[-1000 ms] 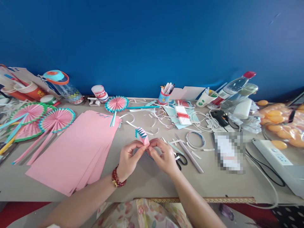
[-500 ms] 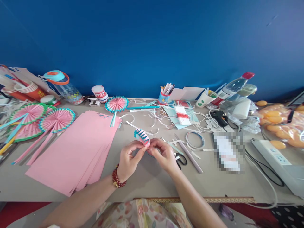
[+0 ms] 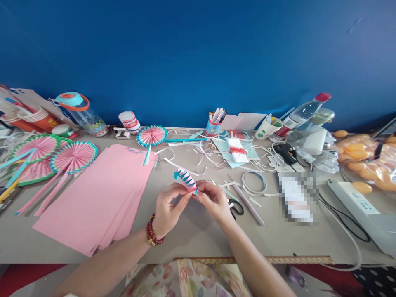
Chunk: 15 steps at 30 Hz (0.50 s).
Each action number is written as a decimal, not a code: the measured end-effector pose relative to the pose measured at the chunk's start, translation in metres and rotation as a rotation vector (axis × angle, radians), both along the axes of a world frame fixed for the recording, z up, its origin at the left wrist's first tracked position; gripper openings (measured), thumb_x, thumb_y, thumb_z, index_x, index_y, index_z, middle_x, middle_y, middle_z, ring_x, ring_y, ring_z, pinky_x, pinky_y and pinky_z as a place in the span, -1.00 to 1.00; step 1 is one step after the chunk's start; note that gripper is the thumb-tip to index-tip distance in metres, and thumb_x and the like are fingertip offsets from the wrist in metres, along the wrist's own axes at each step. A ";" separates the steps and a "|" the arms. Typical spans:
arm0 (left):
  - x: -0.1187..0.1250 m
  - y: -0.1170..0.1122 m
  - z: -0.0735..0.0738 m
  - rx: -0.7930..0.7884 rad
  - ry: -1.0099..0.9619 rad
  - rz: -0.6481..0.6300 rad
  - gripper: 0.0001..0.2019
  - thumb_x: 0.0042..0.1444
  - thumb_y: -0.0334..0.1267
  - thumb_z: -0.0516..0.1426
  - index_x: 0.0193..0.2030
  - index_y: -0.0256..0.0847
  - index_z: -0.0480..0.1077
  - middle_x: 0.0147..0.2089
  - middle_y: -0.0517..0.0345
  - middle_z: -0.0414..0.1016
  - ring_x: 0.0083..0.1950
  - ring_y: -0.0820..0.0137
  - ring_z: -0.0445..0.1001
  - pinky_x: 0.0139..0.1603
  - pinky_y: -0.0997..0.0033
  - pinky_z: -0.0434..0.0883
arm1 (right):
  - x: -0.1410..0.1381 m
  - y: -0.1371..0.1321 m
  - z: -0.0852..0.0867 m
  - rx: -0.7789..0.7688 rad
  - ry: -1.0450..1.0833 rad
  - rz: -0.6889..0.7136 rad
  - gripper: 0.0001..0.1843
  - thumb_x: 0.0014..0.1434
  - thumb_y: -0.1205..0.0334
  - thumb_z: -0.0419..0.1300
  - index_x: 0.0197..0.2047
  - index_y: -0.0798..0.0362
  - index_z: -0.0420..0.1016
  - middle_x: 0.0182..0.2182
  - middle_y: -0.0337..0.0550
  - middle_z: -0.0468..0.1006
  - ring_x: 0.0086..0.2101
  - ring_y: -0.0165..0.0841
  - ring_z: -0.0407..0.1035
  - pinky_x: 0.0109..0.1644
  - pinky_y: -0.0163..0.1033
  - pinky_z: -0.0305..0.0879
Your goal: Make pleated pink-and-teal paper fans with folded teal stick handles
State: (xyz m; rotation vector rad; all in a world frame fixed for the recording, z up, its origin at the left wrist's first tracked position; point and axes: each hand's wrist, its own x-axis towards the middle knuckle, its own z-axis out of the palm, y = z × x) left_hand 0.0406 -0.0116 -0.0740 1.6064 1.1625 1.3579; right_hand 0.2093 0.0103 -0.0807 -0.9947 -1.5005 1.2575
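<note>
Between my hands is a small pleated paper strip [image 3: 186, 177], pink with teal zigzag edging, its folds bunched and pointing up and away from me. My left hand [image 3: 169, 206] pinches it from the left with thumb and finger. From the right, my right hand [image 3: 213, 201] grips its other end between thumb and fingertips; part of the paper is hidden behind the fingers. Black-handled scissors [image 3: 237, 207] lie just beyond my right wrist, next to a pale stick-like tool [image 3: 247, 202]. A finished round paper fan [image 3: 151, 136] lies behind my hands.
Pink paper sheets [image 3: 95, 198] are stacked at left, with more pleated fans [image 3: 74, 156] beside them. White paper strips, a card wound with red thread [image 3: 237, 150], a pen cup [image 3: 213, 127] and a glue gun [image 3: 286, 153] lie toward the wall. A power strip [image 3: 361, 206] sits at right.
My fingers have shifted slightly on the pleated paper strip, and a teal-edged fold now shows between my fingertips. Both hands stay in nearly the same place.
</note>
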 end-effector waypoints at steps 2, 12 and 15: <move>0.000 0.000 0.000 0.015 0.001 0.000 -0.92 0.22 -0.32 0.19 -0.30 -0.19 0.51 -0.26 0.06 0.59 -0.19 0.30 0.54 -0.13 0.34 0.45 | 0.000 0.000 0.001 0.002 0.007 0.004 -0.89 0.15 0.31 0.21 -0.42 0.03 0.45 -0.28 -0.16 0.58 -0.26 -0.30 0.45 -0.15 -0.25 0.35; 0.000 0.000 0.002 0.023 0.008 -0.002 -0.92 0.22 -0.33 0.19 -0.30 -0.18 0.50 -0.26 0.07 0.59 -0.20 0.30 0.54 -0.14 0.35 0.44 | -0.001 0.002 0.001 -0.045 0.063 0.027 -0.89 0.15 0.24 0.23 -0.40 0.03 0.47 -0.26 -0.12 0.57 -0.25 -0.29 0.44 -0.17 -0.24 0.37; 0.001 0.000 0.002 0.016 0.005 0.004 -0.91 0.22 -0.32 0.19 -0.31 -0.17 0.50 -0.27 0.07 0.58 -0.20 0.30 0.54 -0.14 0.35 0.44 | -0.001 0.002 0.000 -0.038 0.048 0.022 -0.90 0.15 0.24 0.24 -0.40 0.03 0.46 -0.26 -0.13 0.57 -0.24 -0.28 0.44 -0.14 -0.23 0.37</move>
